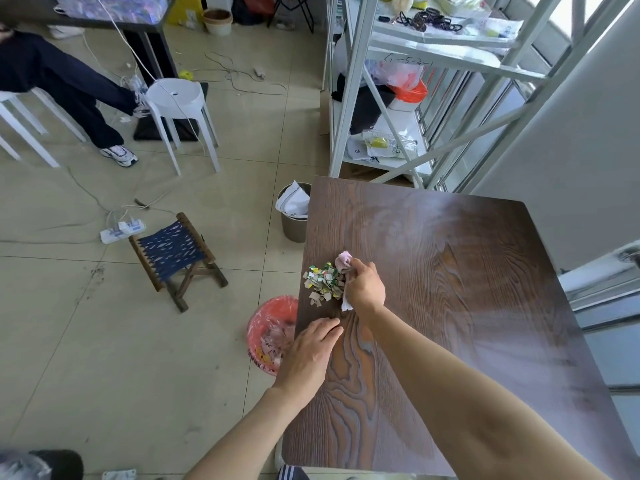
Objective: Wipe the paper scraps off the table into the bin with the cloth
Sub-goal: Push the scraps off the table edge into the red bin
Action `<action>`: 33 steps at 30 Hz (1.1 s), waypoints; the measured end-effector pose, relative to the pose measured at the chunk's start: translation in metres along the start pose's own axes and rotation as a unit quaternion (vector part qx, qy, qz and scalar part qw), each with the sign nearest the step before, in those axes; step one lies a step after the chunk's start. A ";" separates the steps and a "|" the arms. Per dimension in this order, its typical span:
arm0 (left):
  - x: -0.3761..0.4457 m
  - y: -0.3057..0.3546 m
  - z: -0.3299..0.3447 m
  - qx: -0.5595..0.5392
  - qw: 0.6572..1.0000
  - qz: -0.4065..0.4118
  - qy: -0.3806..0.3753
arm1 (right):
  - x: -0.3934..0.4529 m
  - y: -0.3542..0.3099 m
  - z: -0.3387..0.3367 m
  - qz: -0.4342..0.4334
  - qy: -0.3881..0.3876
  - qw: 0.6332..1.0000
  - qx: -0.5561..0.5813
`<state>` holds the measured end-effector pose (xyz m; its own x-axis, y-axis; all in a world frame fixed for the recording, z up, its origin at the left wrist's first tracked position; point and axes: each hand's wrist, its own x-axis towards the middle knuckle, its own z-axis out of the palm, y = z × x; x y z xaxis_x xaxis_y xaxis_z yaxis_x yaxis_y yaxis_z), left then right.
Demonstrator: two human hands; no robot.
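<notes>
Two bins stand on the tiled floor along the left edge of the desk (pixel 450 306). The nearer one, the red bin (pixel 268 336), is lined with a clear bag, holds some scraps and wrappers already, and sits partly tucked under the desk edge. The farther grey bin (pixel 292 221) has a white bag poking out of it. Further left on the floor stands a small folding stool (pixel 176 252) with a blue woven seat.

The left hand (pixel 308 355) lies flat and open, palm down, right at the desk's left edge above the red bin, fingers stretched toward the pile and gripping nothing.

The paper scraps (pixel 323 284) sit in one tight heap close to the left edge of the dark wood-grain desk, just beyond the left fingertips. They are small, torn, angular bits, mostly grey-brown card mixed with green, yellow and white printed pieces, overlapping one another.

The cloth (pixel 344 264) touches the right side of the heap. It is crumpled, pale pink at the far end and white where a corner shows below the wrist.

The right hand (pixel 365 287) is closed around the cloth, pressing it down on the desk against the scraps.
</notes>
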<state>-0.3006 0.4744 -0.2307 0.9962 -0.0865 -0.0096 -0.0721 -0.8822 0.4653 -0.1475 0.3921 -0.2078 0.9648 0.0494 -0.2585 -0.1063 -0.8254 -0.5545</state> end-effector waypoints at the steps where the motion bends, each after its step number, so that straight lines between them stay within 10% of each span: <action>1: 0.000 0.000 0.001 -0.001 1.000 -0.001 0.002 | 0.001 -0.002 0.001 -0.009 -0.005 1.000 -0.003; 33: 0.001 0.000 -0.001 -0.050 0.998 0.020 0.039 | -0.011 -0.070 0.033 -0.174 -0.101 0.974 -0.102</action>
<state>-0.2992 0.4750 -0.2295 0.9937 -0.0811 0.0776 -0.1105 -0.8278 0.5500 -0.1587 0.4678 -0.1927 0.8648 0.4386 -0.2444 0.2883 -0.8324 -0.4733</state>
